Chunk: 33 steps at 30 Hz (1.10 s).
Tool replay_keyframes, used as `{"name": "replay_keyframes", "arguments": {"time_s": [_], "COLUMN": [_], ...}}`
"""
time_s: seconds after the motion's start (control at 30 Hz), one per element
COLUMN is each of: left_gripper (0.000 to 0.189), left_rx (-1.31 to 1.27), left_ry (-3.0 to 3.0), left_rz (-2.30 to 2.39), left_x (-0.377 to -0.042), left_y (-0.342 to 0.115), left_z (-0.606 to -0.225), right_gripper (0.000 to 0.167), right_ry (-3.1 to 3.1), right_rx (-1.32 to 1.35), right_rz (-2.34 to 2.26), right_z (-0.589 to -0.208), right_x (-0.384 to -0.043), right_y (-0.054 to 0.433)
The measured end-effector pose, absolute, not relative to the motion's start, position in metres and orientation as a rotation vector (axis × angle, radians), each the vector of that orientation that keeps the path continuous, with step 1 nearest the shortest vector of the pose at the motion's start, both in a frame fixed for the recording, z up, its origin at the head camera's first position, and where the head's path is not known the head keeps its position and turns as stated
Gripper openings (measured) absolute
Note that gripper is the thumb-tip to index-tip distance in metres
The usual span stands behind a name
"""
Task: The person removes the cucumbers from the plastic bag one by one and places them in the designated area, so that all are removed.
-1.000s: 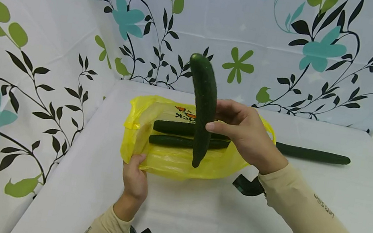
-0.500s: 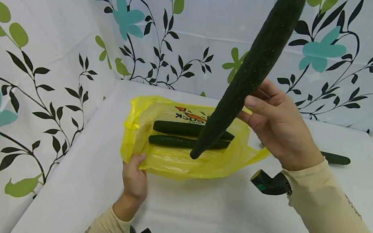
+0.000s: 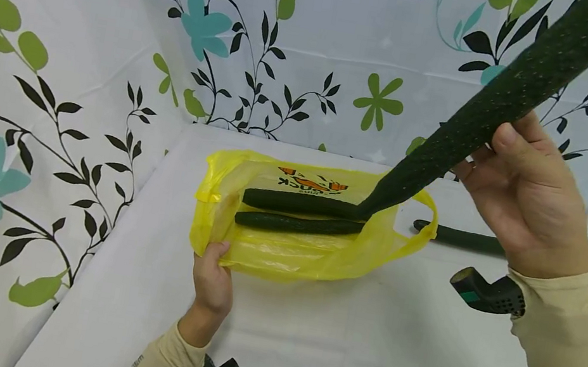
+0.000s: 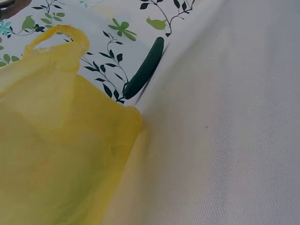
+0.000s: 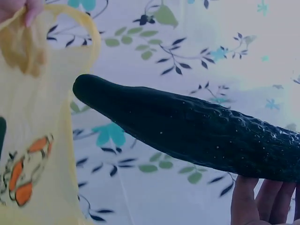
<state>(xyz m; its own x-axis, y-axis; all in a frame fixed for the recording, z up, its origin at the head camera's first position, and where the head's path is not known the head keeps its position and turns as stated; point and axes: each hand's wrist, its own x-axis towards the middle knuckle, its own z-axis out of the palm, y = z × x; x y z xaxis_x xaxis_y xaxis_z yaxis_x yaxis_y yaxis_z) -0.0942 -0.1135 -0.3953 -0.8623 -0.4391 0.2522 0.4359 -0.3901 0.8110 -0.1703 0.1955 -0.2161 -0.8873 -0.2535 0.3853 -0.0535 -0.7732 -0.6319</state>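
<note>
My right hand (image 3: 534, 196) holds a long dark green cucumber (image 3: 491, 105) between thumb and fingers, raised and slanting. Its lower tip overlaps the yellow plastic bag (image 3: 282, 255) in the head view. In the right wrist view, the held cucumber (image 5: 173, 126) lies across the picture with fingers (image 5: 244, 201) under it. My left hand (image 3: 213, 283) grips the bag's near left edge, thumb on top. Inside the bag lie two cucumbers, a thicker upper one (image 3: 299, 203) and a slimmer lower one (image 3: 287, 223).
Another cucumber (image 3: 464, 239) lies on the white-covered table (image 3: 300, 364) to the right of the bag, partly hidden by my right hand. The bag's handle loop (image 3: 422, 229) sticks out to the right. A leaf-patterned cloth (image 3: 317, 39) hangs behind the table.
My right hand has lifted the cucumber up and to the right, away from over the bag and closer to the head camera. My left hand and the bag have stayed in place.
</note>
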Motion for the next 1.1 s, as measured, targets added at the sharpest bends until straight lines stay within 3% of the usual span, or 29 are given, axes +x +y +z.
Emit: {"name": "replay_keyframes", "arguments": {"time_s": [0.33, 0.67, 0.8, 0.93, 1.1], "left_gripper": [0.044, 0.043, 0.044, 0.044, 0.043], "left_rx": [0.000, 0.007, -0.005, -0.006, 0.015], "left_ry": [-1.320, -1.318, -1.308, -1.311, -1.314], "left_rz": [-2.237, -2.231, -2.232, -2.236, -2.242], "left_x": [-0.095, -0.095, -0.096, -0.095, -0.095], "left_y": [-0.115, -0.119, -0.119, -0.120, -0.120], "left_z": [-0.395, -0.394, -0.393, -0.392, -0.393], "right_gripper": [0.044, 0.048, 0.051, 0.054, 0.052], "right_ry": [1.325, 1.862, 2.340, 2.941, 3.298], "right_rx": [-0.683, -0.616, -0.476, -0.249, -0.320], "right_rz": [-2.883, -2.774, -2.501, -1.910, -1.274], "right_z": [-0.218, -0.254, -0.273, -0.289, -0.306], "right_x": [-0.173, -0.179, -0.177, -0.174, -0.175], "right_y": [0.256, 0.301, 0.316, 0.327, 0.334]}}
